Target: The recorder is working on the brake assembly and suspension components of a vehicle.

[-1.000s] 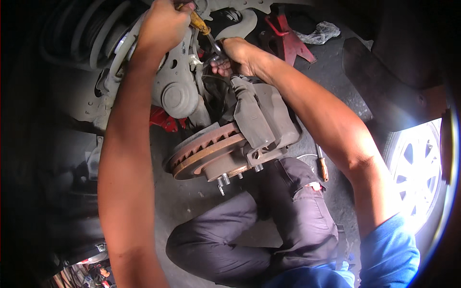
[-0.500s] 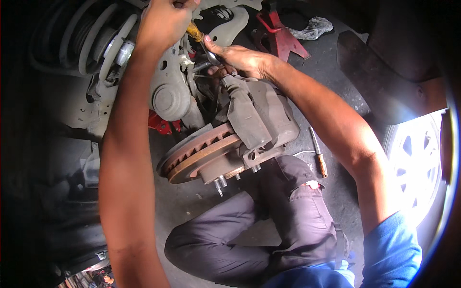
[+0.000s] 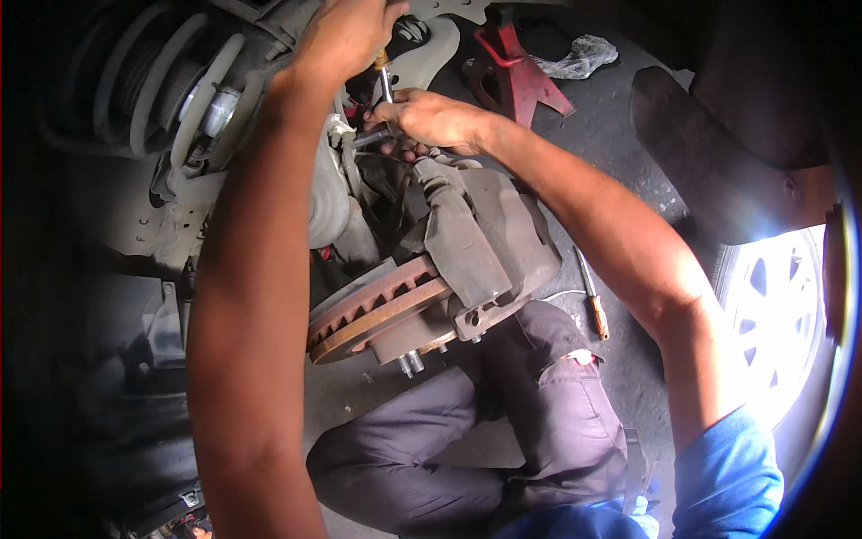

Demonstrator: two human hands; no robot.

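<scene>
My left hand is closed round the yellow handle of a ratchet wrench at the top of the view; some of its fingers are hidden. Lower down, my right hand curls about the ratchet's head. A dark metal socket points leftward from there toward the suspension parts; where its end sits is hard to make out. Just below my right hand is the brake caliper, mounted over a rusty brake disc with wheel studs sticking out.
A coil spring stands at the upper left. A red jack stand and crumpled clear plastic are at the back. A screwdriver with a brown handle lies on the floor, left of a wheel. My folded legs are below the disc.
My left hand and the ratchet's handle have moved right, so the wrench stands more upright. My right hand has shifted slightly left. The view has shifted a little.
</scene>
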